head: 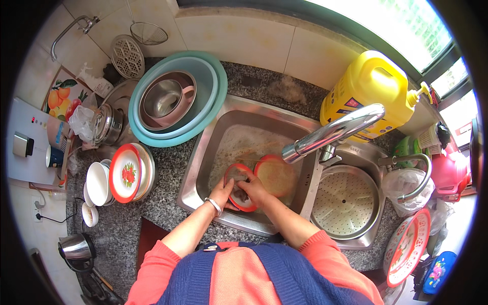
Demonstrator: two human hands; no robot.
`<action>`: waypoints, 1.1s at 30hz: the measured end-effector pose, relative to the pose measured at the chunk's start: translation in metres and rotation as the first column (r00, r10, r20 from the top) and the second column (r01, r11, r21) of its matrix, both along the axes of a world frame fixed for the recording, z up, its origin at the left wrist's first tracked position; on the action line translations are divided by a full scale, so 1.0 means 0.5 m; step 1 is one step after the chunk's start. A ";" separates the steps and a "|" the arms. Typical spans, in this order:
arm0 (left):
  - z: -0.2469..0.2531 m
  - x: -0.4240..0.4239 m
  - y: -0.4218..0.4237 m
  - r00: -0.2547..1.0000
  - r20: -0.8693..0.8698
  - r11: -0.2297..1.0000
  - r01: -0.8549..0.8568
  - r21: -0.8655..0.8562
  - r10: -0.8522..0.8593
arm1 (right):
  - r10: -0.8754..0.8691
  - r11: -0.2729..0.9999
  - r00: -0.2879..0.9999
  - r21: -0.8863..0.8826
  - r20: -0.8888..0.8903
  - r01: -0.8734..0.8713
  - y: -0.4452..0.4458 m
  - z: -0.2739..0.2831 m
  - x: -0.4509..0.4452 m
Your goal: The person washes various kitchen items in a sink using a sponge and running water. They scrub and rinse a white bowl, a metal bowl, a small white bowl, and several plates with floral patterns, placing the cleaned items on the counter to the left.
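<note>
Over the soapy water (244,145) in the larger steel sink basin (202,167), my left hand (220,195) grips the left edge of a red-rimmed enamel plate (249,208). A metal bangle (214,206) circles that wrist. My right hand (256,190) presses a dark, wet scrubber or cloth (241,193) against the plate's face; its exact kind is hard to make out. Another red-rimmed plate (280,179) lies partly under the cloudy water, just right of my hands.
A chrome faucet (335,131) arches over the divider; the smaller basin holds a perforated steel pan (343,202). Nested blue-green basins (217,91) and stacked plates (117,183) stand at left. Behind the faucet is a yellow pump jug (366,87). A patterned enamel basin (419,232) leans at right.
</note>
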State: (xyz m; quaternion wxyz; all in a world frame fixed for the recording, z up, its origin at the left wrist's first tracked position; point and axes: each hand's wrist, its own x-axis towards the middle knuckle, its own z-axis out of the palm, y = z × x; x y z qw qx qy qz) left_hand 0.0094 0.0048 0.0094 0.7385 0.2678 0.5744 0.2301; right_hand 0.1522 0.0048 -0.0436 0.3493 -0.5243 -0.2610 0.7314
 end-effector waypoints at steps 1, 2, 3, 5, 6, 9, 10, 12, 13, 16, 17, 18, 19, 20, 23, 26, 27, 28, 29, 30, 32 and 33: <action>0.001 -0.001 0.000 1.000 0.020 0.999 -0.023 -0.024 0.023 | 0.061 0.998 0.996 -0.008 0.058 -0.061 -0.006 0.022 0.002; -0.003 -0.002 -0.001 0.998 0.030 0.998 -0.061 -0.014 0.062 | 0.123 0.992 0.986 -0.019 0.115 -0.121 -0.013 0.049 0.006; -0.011 -0.001 -0.003 0.995 0.041 0.996 -0.094 -0.004 0.094 | 0.178 0.984 0.969 -0.033 0.171 -0.174 -0.021 0.062 0.011; -0.026 -0.001 -0.006 0.989 0.033 0.988 -0.147 0.057 0.145 | 0.162 0.889 0.847 0.297 0.507 -0.348 -0.049 -0.008 0.024; -0.035 -0.005 -0.008 0.983 0.016 0.977 -0.182 0.109 0.181 | 0.191 0.836 0.757 0.300 0.625 -0.459 -0.055 0.003 0.035; -0.098 -0.020 -0.018 0.985 -0.057 0.946 -0.139 0.291 0.163 | 0.211 0.798 0.546 0.180 0.811 -0.575 -0.051 -0.010 0.081; -0.099 -0.019 -0.019 0.989 -0.060 0.952 -0.114 0.284 0.137 | 0.180 0.846 0.516 0.136 0.838 -0.515 -0.047 -0.020 0.093; -0.090 -0.015 -0.021 0.992 -0.036 0.963 -0.105 0.249 0.117 | 0.114 0.932 0.554 0.103 0.825 -0.347 -0.032 -0.013 0.103; -0.066 -0.008 -0.024 0.993 -0.007 0.969 -0.114 0.218 0.118 | 0.044 0.935 0.559 0.164 0.828 -0.315 -0.021 -0.020 0.102; -0.035 -0.002 -0.026 0.994 0.057 0.976 -0.106 0.189 0.096 | -0.122 0.901 0.552 0.325 0.825 -0.287 0.016 -0.044 0.068; -0.050 -0.008 -0.027 0.996 0.065 0.973 -0.076 0.217 0.064 | -0.146 0.877 0.540 0.361 0.829 -0.317 0.028 -0.043 0.049; -0.059 -0.012 -0.028 0.997 0.070 0.969 -0.046 0.241 0.030 | -0.168 0.852 0.529 0.392 0.832 -0.346 0.035 -0.044 0.031; -0.057 -0.013 -0.027 0.997 0.073 0.973 -0.053 0.223 0.038 | -0.097 0.880 0.631 0.363 0.770 -0.308 0.037 -0.027 0.015; -0.052 -0.013 -0.026 0.996 0.075 0.977 -0.059 0.204 0.045 | -0.030 0.904 0.724 0.327 0.690 -0.274 0.035 -0.007 0.001; 0.007 0.004 -0.015 0.988 0.042 0.989 -0.149 0.010 0.148 | 0.148 0.909 0.850 0.269 0.506 -0.318 0.017 0.067 -0.007; -0.031 0.002 -0.027 0.972 0.068 0.957 -0.235 0.172 0.226 | 0.255 0.746 0.649 0.281 0.717 -0.603 -0.029 0.048 0.007; -0.050 -0.001 -0.030 0.966 0.095 0.920 -0.257 0.295 0.239 | 0.293 0.733 0.568 0.201 0.769 -0.650 -0.039 0.064 0.024; -0.042 0.001 -0.029 0.938 0.181 0.913 -0.334 0.234 0.297 | 0.328 0.718 0.485 0.119 0.811 -0.685 -0.050 0.074 0.042; -0.046 -0.002 -0.032 0.957 0.124 0.915 -0.286 0.285 0.261 | 0.361 0.701 0.397 0.035 0.844 -0.713 -0.056 0.078 0.055; -0.051 -0.004 -0.034 0.973 0.064 0.914 -0.232 0.334 0.223 | 0.340 0.741 0.378 0.003 0.861 -0.671 -0.053 0.071 0.068; -0.048 -0.001 -0.033 0.982 0.036 0.929 -0.186 0.320 0.184 | 0.302 0.816 0.328 -0.065 0.895 -0.574 -0.039 0.044 0.089; -0.033 -0.001 -0.031 0.981 0.058 0.945 -0.195 0.264 0.186 | 0.229 0.852 0.349 -0.014 0.909 -0.523 -0.027 0.037 0.087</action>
